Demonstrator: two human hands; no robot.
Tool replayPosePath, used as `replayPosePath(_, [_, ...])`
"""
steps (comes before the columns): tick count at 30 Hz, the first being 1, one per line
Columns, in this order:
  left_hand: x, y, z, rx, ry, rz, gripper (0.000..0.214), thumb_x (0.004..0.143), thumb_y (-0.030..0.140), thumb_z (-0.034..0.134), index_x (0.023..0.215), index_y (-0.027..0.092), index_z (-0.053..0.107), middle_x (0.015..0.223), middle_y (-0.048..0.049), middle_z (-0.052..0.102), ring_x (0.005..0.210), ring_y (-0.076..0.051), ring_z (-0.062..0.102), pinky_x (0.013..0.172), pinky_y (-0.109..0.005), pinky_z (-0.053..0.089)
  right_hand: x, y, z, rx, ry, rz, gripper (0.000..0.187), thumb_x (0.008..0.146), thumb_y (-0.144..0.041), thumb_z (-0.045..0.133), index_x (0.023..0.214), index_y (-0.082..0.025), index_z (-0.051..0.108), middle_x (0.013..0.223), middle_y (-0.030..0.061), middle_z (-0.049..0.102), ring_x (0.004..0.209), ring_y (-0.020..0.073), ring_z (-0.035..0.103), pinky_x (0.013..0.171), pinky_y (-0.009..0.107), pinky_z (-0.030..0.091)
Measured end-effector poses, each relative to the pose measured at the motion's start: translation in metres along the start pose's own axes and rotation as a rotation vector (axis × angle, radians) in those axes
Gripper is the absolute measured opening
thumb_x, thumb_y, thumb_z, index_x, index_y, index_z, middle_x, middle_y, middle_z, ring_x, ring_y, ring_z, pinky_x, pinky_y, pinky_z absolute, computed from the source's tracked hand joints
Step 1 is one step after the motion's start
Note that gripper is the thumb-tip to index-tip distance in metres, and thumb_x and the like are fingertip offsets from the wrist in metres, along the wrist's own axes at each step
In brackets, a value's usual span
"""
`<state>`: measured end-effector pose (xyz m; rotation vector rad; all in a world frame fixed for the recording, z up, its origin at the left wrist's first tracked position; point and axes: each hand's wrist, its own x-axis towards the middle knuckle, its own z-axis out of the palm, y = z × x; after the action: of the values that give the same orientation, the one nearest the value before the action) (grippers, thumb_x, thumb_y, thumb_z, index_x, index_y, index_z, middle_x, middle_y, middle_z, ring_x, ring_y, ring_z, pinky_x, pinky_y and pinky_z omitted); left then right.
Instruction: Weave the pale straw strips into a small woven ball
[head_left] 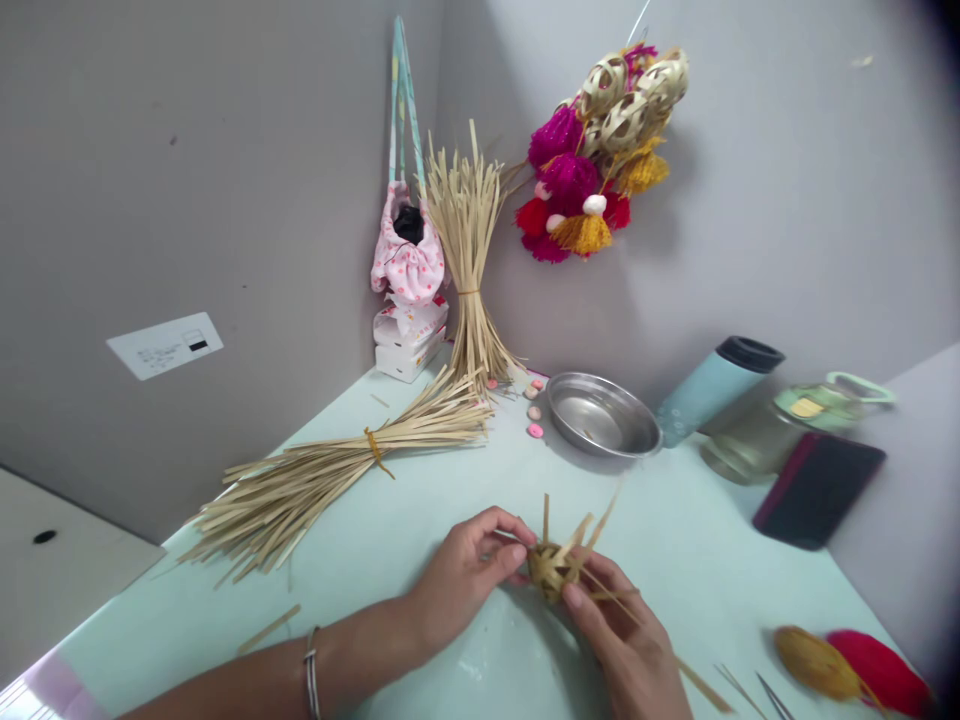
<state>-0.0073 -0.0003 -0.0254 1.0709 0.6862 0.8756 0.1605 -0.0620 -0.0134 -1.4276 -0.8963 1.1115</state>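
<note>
A small, partly woven ball of flat straw strips (551,570) is held just above the table, with loose strip ends sticking up and out to the right. My right hand (622,630) grips it from the right, thumb in front and fingers behind. At its left edge, the thumb and fingertips of my left hand (476,555) close on the weave; whether they pinch a single strip is too small to tell. A metal bangle (311,675) circles my left wrist.
A tied straw bundle (337,465) lies left; another bundle (465,260) stands in the corner. Behind my hands are a metal bowl (600,440), blue tumbler (716,390), green bottle (780,430) and phone (821,490). Yarn (817,660) and pointed tweezers (772,695) lie front right.
</note>
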Motion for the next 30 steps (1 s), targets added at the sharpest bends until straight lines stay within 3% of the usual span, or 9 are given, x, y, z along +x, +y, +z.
replayPosePath(3, [0.000,0.000,-0.001,-0.026,0.043,-0.085,0.038,0.079,0.049,0.067,0.091,0.015,0.057,0.094,-0.0077,0.063,0.091,-0.020,0.063,0.077,-0.034,0.053,-0.001,0.002,-0.002,-0.026,-0.006,-0.038,0.034,0.071,-0.036,0.080,0.101,-0.022,0.072,0.107,0.0082,0.076,0.095,0.0275,0.071,0.088,0.033,0.057])
replayPosePath(8, [-0.001,0.003,-0.001,-0.192,-0.174,-0.293,0.046,0.085,0.055,0.056,0.107,0.015,0.058,0.099,-0.0099,0.065,0.079,-0.018,0.066,0.069,-0.034,0.053,-0.004,0.006,-0.003,-0.107,-0.093,-0.219,0.025,0.075,-0.029,0.076,0.100,-0.027,0.074,0.119,0.0076,0.069,0.109,0.0285,0.066,0.090,0.032,0.056])
replayPosePath(12, [-0.002,0.004,0.000,-0.231,-0.145,-0.285,0.043,0.077,0.043,0.072,0.108,0.015,0.060,0.097,-0.0087,0.067,0.085,-0.018,0.066,0.079,-0.034,0.051,-0.006,0.008,-0.003,-0.254,-0.092,-0.363,0.024,0.078,-0.027,0.073,0.102,-0.026,0.076,0.123,0.0098,0.065,0.121,0.0304,0.058,0.100,0.038,0.050])
replayPosePath(16, [-0.001,0.006,0.000,-0.225,-0.099,-0.250,0.041,0.076,0.039,0.074,0.108,0.017,0.059,0.100,-0.0077,0.068,0.091,-0.018,0.066,0.083,-0.033,0.050,-0.010,0.002,-0.008,-0.350,-0.034,-0.410,0.021,0.084,-0.031,0.066,0.102,-0.027,0.076,0.127,0.0099,0.062,0.120,0.0306,0.056,0.100,0.040,0.048])
replayPosePath(19, [0.000,0.006,0.001,-0.214,-0.065,-0.221,0.042,0.075,0.039,0.074,0.106,0.018,0.056,0.101,-0.0077,0.068,0.088,-0.018,0.067,0.082,-0.034,0.052,-0.012,-0.004,-0.011,-0.373,0.023,-0.413,0.020,0.084,-0.035,0.065,0.097,-0.027,0.077,0.119,0.0103,0.064,0.112,0.0306,0.060,0.097,0.040,0.048])
replayPosePath(22, [0.001,0.004,0.003,-0.199,-0.032,-0.224,0.046,0.071,0.041,0.078,0.105,0.018,0.055,0.106,-0.0088,0.065,0.085,-0.018,0.067,0.077,-0.035,0.054,-0.013,-0.007,-0.007,-0.367,0.048,-0.399,0.018,0.078,-0.037,0.072,0.089,-0.025,0.079,0.098,0.0102,0.067,0.094,0.0289,0.063,0.082,0.036,0.052])
replayPosePath(25, [0.000,0.001,0.004,-0.187,-0.047,-0.244,0.050,0.070,0.042,0.079,0.107,0.017,0.056,0.109,-0.0101,0.064,0.083,-0.019,0.067,0.073,-0.033,0.055,-0.014,-0.009,0.001,-0.323,0.014,-0.363,0.014,0.077,-0.037,0.073,0.083,-0.025,0.078,0.082,0.0071,0.065,0.080,0.0251,0.061,0.070,0.031,0.049])
replayPosePath(30, [-0.001,-0.003,0.004,-0.224,-0.113,-0.239,0.050,0.069,0.036,0.081,0.110,0.016,0.059,0.105,-0.0084,0.063,0.087,-0.018,0.065,0.077,-0.032,0.053,-0.013,-0.016,0.004,-0.288,-0.054,-0.249,0.021,0.080,-0.038,0.069,0.065,-0.023,0.070,0.070,0.0022,0.062,0.070,0.0205,0.058,0.066,0.027,0.044])
